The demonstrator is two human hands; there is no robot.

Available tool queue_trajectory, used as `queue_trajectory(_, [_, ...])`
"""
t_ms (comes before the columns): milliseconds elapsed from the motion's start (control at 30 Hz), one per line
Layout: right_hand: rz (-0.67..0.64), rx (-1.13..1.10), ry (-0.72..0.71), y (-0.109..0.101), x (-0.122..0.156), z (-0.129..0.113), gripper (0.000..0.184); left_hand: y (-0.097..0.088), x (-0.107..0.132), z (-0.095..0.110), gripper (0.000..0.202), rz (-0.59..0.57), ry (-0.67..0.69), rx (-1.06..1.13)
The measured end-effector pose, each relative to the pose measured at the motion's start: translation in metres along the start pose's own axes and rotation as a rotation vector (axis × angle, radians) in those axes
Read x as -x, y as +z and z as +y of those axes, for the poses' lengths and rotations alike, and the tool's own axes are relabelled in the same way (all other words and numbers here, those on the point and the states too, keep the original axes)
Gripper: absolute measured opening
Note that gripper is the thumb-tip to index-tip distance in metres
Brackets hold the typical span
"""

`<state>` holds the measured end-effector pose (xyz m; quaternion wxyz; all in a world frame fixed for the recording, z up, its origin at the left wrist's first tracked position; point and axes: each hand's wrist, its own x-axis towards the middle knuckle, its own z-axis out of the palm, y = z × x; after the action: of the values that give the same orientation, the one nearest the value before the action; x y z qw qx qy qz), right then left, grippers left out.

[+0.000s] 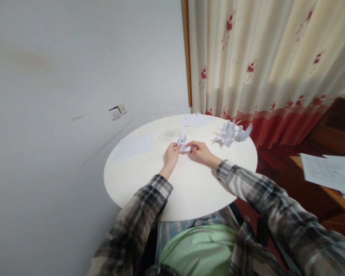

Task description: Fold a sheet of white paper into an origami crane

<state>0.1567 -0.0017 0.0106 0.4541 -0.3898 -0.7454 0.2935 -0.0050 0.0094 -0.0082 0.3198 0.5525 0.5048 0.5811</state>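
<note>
A small white folded paper figure [182, 141] sits just above the round white table [149, 191], held between both hands. My left hand [171, 152] pinches its left side with closed fingers. My right hand [199, 150] pinches its right side, fingers pressed together. Both arms wear plaid sleeves and reach in from the bottom of the view.
A cluster of finished folded paper figures [231, 133] lies at the table's right. A flat sheet [135, 145] lies at the left, more sheets [196, 120] at the far edge. A flowered curtain [264, 57] hangs behind. Papers [329, 170] lie on a wooden surface to the right.
</note>
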Motion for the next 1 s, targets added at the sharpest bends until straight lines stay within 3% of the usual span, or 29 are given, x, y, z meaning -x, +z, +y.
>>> queue_trajectory(400, [0.030, -0.093, 0.050, 0.004, -0.002, 0.013, 0.035, 0.001, 0.001, 0.002, 0.020, 0.002, -0.008, 0.020])
queue_trajectory(633, [0.024, -0.046, 0.055, 0.004, -0.002, 0.015, 0.023, 0.000, 0.000, -0.001, 0.021, -0.011, 0.011, 0.011])
queue_trajectory(1000, [0.048, 0.014, 0.105, 0.003, -0.001, 0.014, 0.021, 0.000, 0.000, -0.001, 0.024, -0.004, -0.006, -0.002])
